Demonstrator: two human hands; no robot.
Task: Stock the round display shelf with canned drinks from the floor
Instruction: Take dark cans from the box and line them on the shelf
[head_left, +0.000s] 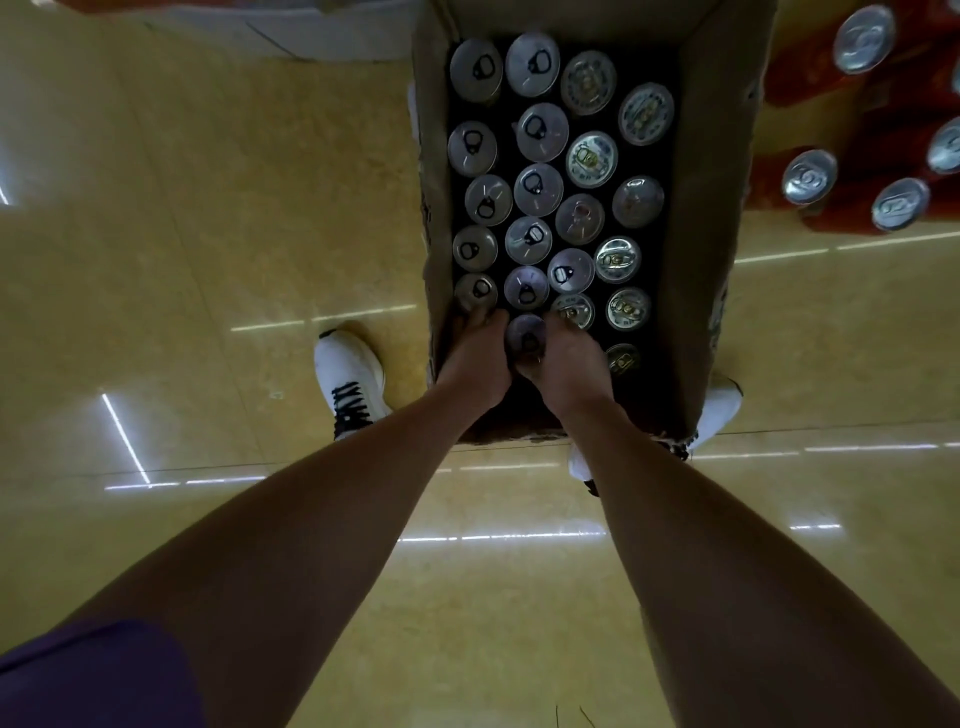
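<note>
Down at frame centre, both hands reach into the cardboard box (691, 218) — left hand (475, 358) and right hand (566, 364) curl fingers round one can (525, 335) between them.

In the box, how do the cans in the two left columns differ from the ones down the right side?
The left-column cans have plain silvery tops with dark pull tabs; the right-side cans have greenish printed tops with gold-coloured tabs. The left-column cans sit in fairly even rows; the right-side cans are staggered with gaps between them. Both kinds stand upright in the cardboard box, and both hands reach in at its near end.
</note>
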